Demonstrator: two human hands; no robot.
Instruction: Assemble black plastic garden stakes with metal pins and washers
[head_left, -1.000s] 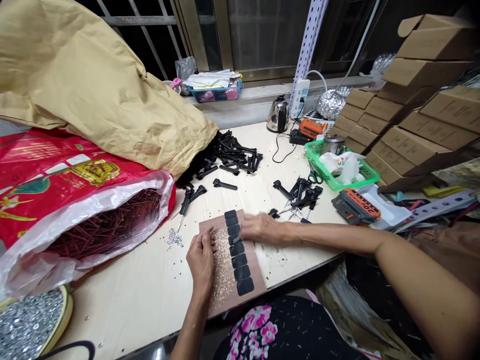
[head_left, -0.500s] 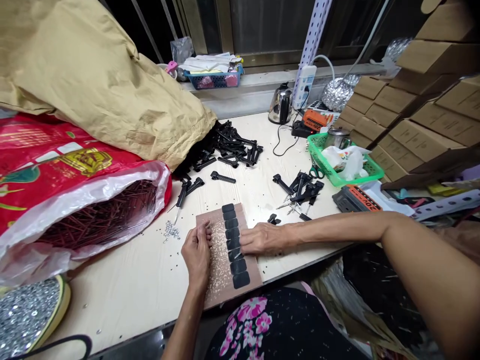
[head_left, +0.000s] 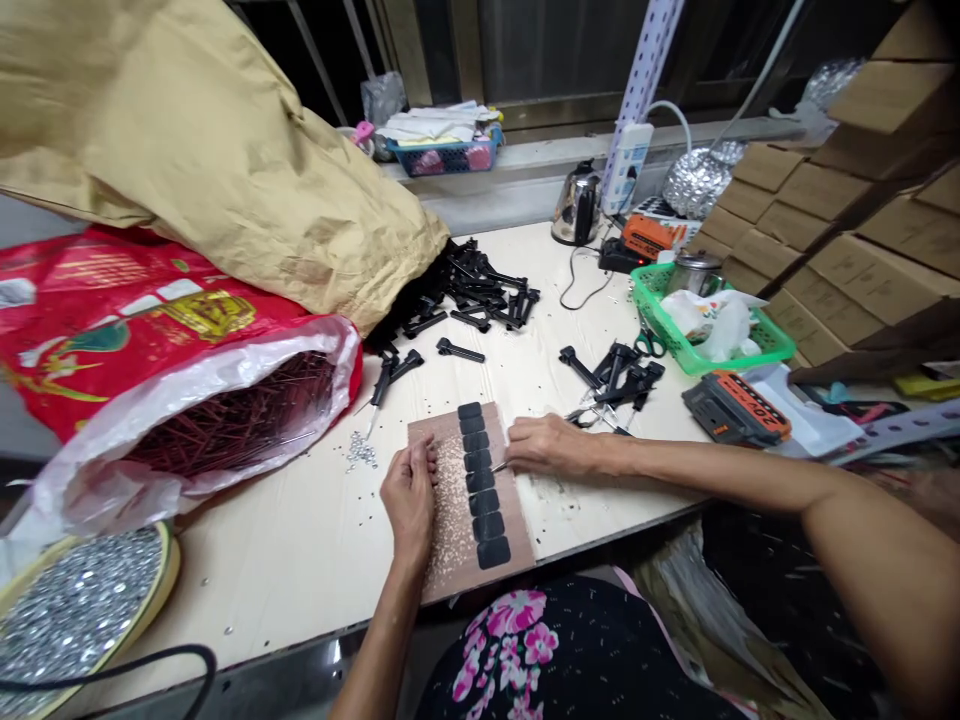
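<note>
A brown board (head_left: 444, 520) with pale speckles lies at the table's front edge. Down its right side runs a column of black rounded pads (head_left: 488, 526). My left hand (head_left: 409, 495) rests on the board's left part, fingers curled together; what they hold, if anything, is hidden. My right hand (head_left: 551, 446) is at the board's right edge, its fingers pinched on a thin metal pin (head_left: 500, 466) that points left at the pads. Small shiny metal bits (head_left: 361, 451) lie left of the board. To the right are several black plastic pieces with metal shafts (head_left: 616, 380).
A red sack (head_left: 202, 300) of dark thin rods and a tan sack (head_left: 300, 180) spilling black plastic pieces (head_left: 487, 290) fill the left. A bowl of metal bits (head_left: 82, 610) stands front left. A green basket (head_left: 679, 340), battery pack (head_left: 739, 405), kettle (head_left: 577, 205) and cartons (head_left: 862, 290) are right.
My right hand has drawn back to the right and slightly up off the black pads, and a thin metal pin now shows at its fingertips. My left hand stays curled on the board.
</note>
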